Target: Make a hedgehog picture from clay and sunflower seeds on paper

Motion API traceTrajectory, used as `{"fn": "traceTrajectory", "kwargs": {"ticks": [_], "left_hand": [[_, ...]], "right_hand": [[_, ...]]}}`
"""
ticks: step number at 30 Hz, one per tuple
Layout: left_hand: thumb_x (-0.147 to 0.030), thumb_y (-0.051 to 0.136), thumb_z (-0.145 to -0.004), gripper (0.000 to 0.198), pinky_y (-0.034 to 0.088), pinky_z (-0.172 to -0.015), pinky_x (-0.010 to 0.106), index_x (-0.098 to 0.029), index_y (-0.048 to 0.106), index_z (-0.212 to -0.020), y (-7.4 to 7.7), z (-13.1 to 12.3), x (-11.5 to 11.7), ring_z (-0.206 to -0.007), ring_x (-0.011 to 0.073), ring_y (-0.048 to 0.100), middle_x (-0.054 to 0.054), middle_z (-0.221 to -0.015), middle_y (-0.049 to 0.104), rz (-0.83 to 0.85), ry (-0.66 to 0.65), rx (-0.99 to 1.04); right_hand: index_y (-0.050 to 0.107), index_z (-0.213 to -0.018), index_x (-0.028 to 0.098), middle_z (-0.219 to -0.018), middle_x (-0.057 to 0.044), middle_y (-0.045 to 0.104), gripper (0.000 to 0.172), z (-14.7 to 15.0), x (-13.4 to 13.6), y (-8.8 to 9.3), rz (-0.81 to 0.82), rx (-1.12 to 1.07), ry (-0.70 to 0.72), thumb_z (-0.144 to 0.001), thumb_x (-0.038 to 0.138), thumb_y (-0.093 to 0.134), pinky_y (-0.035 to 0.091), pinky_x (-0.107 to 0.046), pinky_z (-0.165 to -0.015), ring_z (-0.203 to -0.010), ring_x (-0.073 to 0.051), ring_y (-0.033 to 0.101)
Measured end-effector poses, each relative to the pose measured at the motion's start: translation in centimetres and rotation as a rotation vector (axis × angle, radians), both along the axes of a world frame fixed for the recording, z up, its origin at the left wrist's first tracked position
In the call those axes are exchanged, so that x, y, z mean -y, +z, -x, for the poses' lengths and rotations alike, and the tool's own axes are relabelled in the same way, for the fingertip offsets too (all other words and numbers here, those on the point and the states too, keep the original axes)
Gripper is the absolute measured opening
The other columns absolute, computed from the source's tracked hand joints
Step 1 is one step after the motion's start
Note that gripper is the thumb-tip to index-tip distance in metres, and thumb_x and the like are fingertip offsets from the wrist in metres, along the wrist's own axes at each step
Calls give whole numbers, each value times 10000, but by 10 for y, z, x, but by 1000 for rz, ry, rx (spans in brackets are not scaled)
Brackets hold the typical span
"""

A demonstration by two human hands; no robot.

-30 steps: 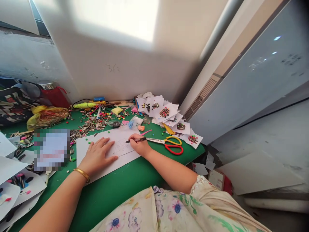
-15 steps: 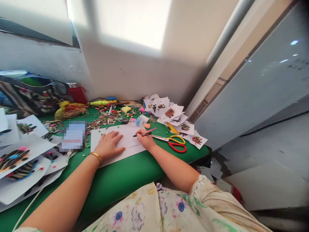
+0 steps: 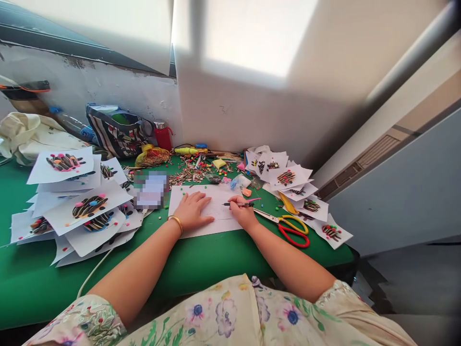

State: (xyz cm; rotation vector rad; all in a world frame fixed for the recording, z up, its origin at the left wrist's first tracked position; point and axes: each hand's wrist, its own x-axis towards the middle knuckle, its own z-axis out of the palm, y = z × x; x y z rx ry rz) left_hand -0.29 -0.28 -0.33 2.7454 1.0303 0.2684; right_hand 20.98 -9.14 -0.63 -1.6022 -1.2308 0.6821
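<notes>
A sheet of white paper (image 3: 223, 227) lies on the green tabletop (image 3: 212, 252), with faint lines of marks on it. My left hand (image 3: 190, 210) rests flat on the sheet's left half, fingers spread, a gold bangle (image 3: 176, 222) at the wrist. Gripped in my right hand (image 3: 243, 213) is a dark pen (image 3: 242, 204), its tip pointing left, close over the paper. I cannot tell whether the tip touches. Just right of that hand lie scissors (image 3: 288, 226) with one yellow and one red handle. Small green beads (image 3: 183, 188) dot the paper's upper left edge.
On the left are stacked cards (image 3: 86, 206) with striped shapes, and more cards (image 3: 288, 175) fan out at the right. A blurred phone-like device (image 3: 151, 190) with a cable sits left of the paper. Loose seed-like pieces (image 3: 190, 174) cover the back. A striped bag (image 3: 118, 132) stands behind.
My view has swung left, so the whole scene sits further right and more of the left card stack shows. Both hands stay on the paper, the pen still held in the right.
</notes>
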Motion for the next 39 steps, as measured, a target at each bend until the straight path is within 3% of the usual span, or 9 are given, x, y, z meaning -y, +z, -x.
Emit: {"fn": "traceTrajectory", "kwargs": {"ticks": [15,31,39], "left_hand": [[-615,608,-799,723,104,-1168,615,-268,474,-1419,1,3,5,-1446,348,246,129,-1528,387,22,-1,-16],[-607,634,-790,711,116,-1169,640,-264,500,-1399,4,5,5,-1435,368,269,138,-1515,405,58,15,13],[-600,649,-777,698,122,-1176,630,-276,514,-1380,0,6,3,-1442,361,257,119,-1523,393,51,22,34]], "right_hand": [[679,-935,238,-760,-8,689,203,-16,-11,9,250,-148,142,-830,344,541,537,-304,-649,-732,-184,661],[694,-988,267,-1005,-45,713,184,-17,-3,13,108,81,248,-862,284,561,535,-365,-833,-940,-214,658],[675,-902,252,-884,-38,705,144,-19,-4,15,115,108,217,-841,272,546,529,-337,-740,-826,-205,652]]}}
